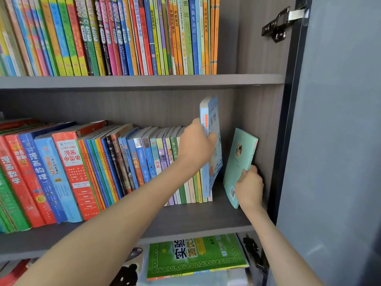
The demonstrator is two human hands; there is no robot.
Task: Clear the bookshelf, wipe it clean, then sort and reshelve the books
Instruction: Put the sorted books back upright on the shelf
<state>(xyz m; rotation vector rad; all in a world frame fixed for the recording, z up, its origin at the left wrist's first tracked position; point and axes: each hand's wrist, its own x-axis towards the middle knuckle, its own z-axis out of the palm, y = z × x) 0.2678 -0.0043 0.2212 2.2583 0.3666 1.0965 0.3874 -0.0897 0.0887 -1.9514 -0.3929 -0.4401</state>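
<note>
while the long row of books (92,168) stands packed along the middle shelf (206,217), the work sits at its right end, where the left hand (195,144) curls around the spine edge of a pale blue book (213,112) and holds it raised above its neighbours, slightly tilted. just to the right, apart from the row, a mint green book (240,162) stands slanted near the side wall (261,120), and the right hand (250,186) grips its lower edge. one view does not tell whether these two are coming out or going in; either way, i judge it best to handle one book at a time. the blue one should travel straight along its neighbour's cover so it drags nothing with it, and the end of the row wants steadying, since the gap beside it invites a topple. the mint book, held so low, may swing; a grip nearer its middle would guide it better past the wall.
</note>
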